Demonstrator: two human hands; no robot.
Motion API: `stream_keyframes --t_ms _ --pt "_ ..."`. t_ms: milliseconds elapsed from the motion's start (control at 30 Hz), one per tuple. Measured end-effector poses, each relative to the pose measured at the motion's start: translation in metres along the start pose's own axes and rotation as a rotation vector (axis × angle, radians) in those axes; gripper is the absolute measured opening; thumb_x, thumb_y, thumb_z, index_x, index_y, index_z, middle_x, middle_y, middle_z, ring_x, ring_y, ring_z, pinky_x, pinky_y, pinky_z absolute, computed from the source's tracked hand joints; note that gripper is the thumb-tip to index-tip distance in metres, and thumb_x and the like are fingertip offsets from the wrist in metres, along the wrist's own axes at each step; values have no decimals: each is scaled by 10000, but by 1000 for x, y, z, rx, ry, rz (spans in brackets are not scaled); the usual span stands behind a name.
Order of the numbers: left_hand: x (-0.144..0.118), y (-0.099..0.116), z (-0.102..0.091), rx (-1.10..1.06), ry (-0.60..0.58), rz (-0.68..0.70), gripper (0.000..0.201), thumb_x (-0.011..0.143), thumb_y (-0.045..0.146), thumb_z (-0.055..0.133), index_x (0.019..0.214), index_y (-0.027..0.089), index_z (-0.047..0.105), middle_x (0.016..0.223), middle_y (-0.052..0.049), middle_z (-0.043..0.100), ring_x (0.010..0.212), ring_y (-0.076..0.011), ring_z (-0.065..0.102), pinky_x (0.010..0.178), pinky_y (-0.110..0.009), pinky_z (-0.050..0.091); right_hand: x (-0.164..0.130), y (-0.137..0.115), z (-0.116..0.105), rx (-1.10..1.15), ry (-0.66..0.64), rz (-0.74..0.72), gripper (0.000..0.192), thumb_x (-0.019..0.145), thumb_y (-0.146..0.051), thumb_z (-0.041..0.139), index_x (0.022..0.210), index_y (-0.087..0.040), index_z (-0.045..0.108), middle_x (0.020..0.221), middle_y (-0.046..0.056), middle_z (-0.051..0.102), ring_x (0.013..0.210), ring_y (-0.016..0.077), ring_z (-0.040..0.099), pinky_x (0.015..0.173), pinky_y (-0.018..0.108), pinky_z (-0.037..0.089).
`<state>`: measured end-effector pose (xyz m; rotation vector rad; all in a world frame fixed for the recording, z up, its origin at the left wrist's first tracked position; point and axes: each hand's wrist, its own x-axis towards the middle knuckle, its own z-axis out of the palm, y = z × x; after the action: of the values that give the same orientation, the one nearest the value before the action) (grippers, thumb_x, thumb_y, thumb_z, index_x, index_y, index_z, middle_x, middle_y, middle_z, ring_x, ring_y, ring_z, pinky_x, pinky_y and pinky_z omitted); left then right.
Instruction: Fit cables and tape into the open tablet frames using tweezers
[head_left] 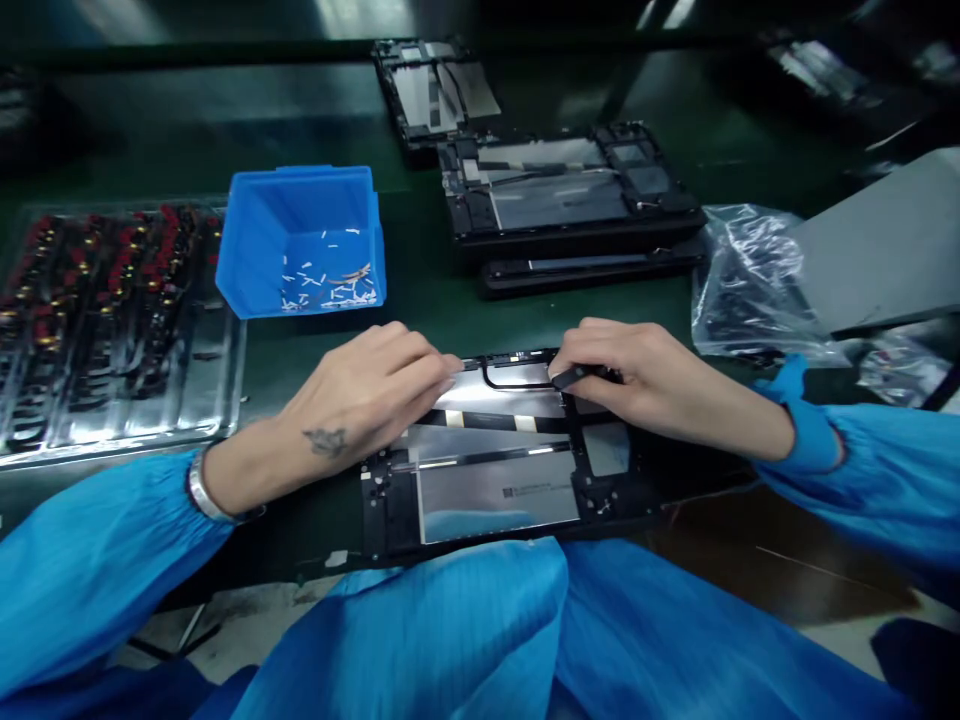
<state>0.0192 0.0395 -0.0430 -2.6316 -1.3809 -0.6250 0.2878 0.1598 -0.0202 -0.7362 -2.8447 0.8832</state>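
Black cable (501,378) loops over the far edge of the open tablet frame (495,480) that lies directly in front of you, and both your hands meet there. Your left hand (360,400) rests its fingertips flat on the frame's far-left edge, holding nothing, only pressing down. Your right hand (637,385) is closed in a pinch around a small dark piece (574,375) at the frame's far-right edge; whether that is a tool tip or the cable's own end is hard to tell at this angle.

The main risk is a kinked or pinched cable: pull the pinch sideways while the left fingertips pin the other end, and the loop could crease or lift from its seat. Pressing hard on the shiny metal panel (499,490) could also mark it. Your loose blue sleeves (885,470) hang close to the frame's near edge and might drag across it. Beyond the frame, the blue bin (300,240) of small scraps and the stacked frames (562,190) sit well apart, out of harm.
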Motion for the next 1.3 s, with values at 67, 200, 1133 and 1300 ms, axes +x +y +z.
stream_keyframes --t_ms 67,200,1133,1300 --pt "3 0 6 -106 -41 3 236 1051 202 436 1148 127 638 1129 -104 690 984 -208 641 801 -325 541 2 5 -1 10 -19 35 150 918 -255 540 861 -209 671 872 51 691 836 222 606 697 336 409" --pt "0 -3 18 -258 -158 -20 281 1071 271 421 1291 152 547 1404 -123 565 1277 -223 550 1027 -364 503 5 12 -3 5 -13 93 143 912 -274 559 834 -217 665 842 41 686 786 213 608 676 333 397" --pt "3 -2 24 -49 -250 98 288 1046 177 408 1317 145 501 1496 -138 505 1311 -260 536 1019 -387 529 8 10 -4 -105 -47 81 181 912 -255 543 831 -198 695 825 53 706 769 206 621 635 316 372" --pt "7 -2 25 61 -216 165 278 1056 195 386 1274 113 537 1461 -168 547 1284 -280 572 995 -403 554 8 12 -3 -118 -41 80 174 906 -249 550 814 -201 690 833 53 708 768 203 617 632 316 355"
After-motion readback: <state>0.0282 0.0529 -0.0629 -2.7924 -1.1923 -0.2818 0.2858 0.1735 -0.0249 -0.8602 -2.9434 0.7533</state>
